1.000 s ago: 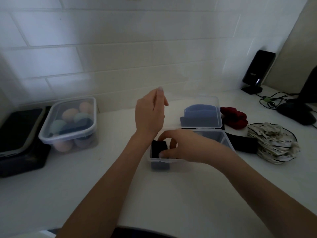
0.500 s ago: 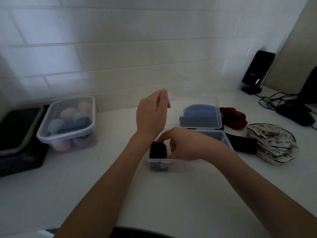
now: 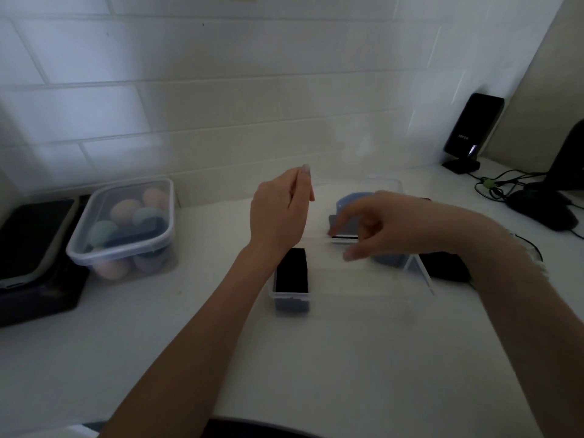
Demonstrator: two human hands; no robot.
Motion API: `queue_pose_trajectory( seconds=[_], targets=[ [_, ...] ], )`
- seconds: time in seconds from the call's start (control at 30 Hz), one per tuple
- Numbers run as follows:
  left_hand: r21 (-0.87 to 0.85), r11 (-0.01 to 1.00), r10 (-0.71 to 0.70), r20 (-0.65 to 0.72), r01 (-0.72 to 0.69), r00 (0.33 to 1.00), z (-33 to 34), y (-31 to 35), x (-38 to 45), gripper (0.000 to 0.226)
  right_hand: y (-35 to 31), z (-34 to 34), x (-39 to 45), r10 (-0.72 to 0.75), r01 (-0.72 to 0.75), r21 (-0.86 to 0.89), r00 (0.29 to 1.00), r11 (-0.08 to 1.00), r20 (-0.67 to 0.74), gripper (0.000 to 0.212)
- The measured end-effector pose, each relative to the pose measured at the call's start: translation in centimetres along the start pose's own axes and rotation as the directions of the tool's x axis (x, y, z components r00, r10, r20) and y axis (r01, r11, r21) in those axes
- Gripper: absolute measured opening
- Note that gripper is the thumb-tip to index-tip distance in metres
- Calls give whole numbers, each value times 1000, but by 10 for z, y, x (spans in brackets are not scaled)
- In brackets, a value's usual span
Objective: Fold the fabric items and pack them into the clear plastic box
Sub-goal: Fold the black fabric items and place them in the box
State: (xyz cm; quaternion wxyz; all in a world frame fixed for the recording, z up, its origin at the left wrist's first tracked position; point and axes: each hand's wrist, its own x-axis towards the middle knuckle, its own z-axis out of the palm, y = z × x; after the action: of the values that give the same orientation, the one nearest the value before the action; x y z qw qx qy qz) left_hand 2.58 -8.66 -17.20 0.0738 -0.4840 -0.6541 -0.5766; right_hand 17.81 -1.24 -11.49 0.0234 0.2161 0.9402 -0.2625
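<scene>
The clear plastic box point(image 3: 350, 297) stands open on the white counter, and a folded black fabric piece point(image 3: 291, 269) lies in its left end. The lid point(image 3: 387, 184) stands up behind it, with a blue fabric item point(image 3: 350, 200) showing through. My left hand point(image 3: 279, 213) is raised at the lid's left edge, fingers straight up and thumb beside them, pinching that edge. Blurred, my right hand point(image 3: 376, 224) hovers over the box's back rim with loosely curled fingers, holding nothing. Another black fabric point(image 3: 444, 267) lies right of the box, partly behind my right arm.
A lidded container of pastel sponges point(image 3: 123, 229) stands at the left, beside a black device point(image 3: 31, 248). At the back right are a black phone on a stand point(image 3: 471, 128), cables point(image 3: 496, 184) and a dark mouse point(image 3: 543, 210). The tiled wall is close behind.
My right hand has let go of the black fabric in the box's left end and lifted up and to the right. My left hand has stayed at the lid.
</scene>
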Motion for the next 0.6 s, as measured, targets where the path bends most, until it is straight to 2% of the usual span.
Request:
queue_pose_trajectory(
  seconds=[0.17,0.3,0.47,0.6],
  targets=[
    [2,1000,3,21,-3,1000,0,1,-1,46,23,-19,-9,85,-83,22,992,996,-93,14],
    [14,1000,19,27,-19,999,-1,2,-1,45,45,-31,-15,230,-238,-72,968,969,-100,12],
    [16,1000,25,51,-26,998,-1,1,0,45,74,-29,-11,442,-446,-131,895,885,-56,15],
    [20,999,24,74,-26,997,-1,1,0,44,77,-14,-2,492,-481,-175,870,859,23,28]
  ],
)
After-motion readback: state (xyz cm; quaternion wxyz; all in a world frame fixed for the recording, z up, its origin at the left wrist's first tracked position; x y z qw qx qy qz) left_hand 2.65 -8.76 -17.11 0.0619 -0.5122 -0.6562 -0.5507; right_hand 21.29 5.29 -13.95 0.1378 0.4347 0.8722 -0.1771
